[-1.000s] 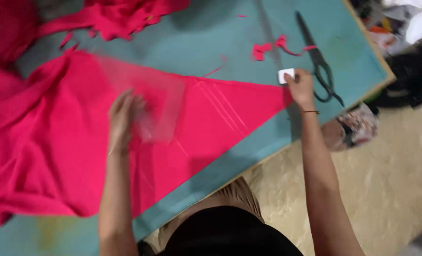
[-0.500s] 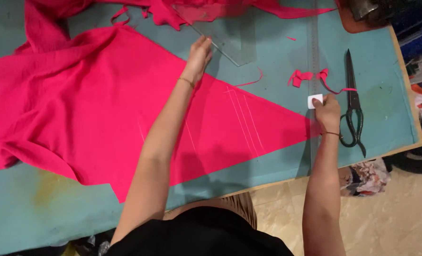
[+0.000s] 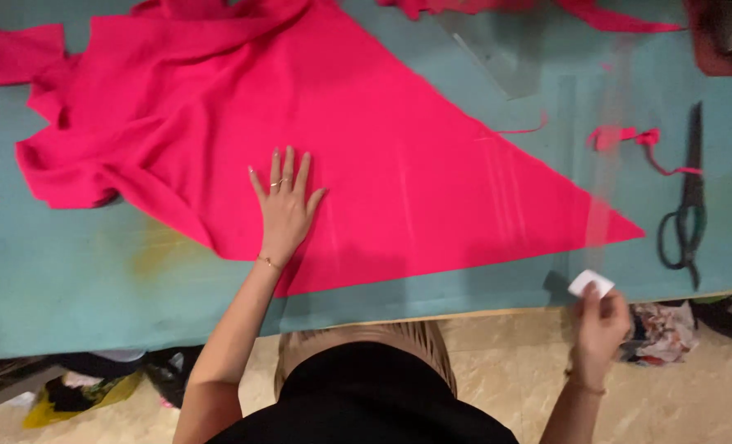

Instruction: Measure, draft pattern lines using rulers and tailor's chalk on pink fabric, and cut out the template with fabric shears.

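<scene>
The pink cloth (image 3: 399, 156) is spread on the bench (image 3: 94, 279) and pinned flat by the open left hand (image 3: 285, 205). A white piece, probably chalk (image 3: 591, 284), is pinched in the right hand (image 3: 600, 329). Faint lines are already marked; the scissors (image 3: 686, 205) lie unused.

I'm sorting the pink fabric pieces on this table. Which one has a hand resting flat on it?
The large pink triangular cloth, under the left hand. The small pink scrap near the black scissors and the pink strips along the far edge lie untouched.
</scene>
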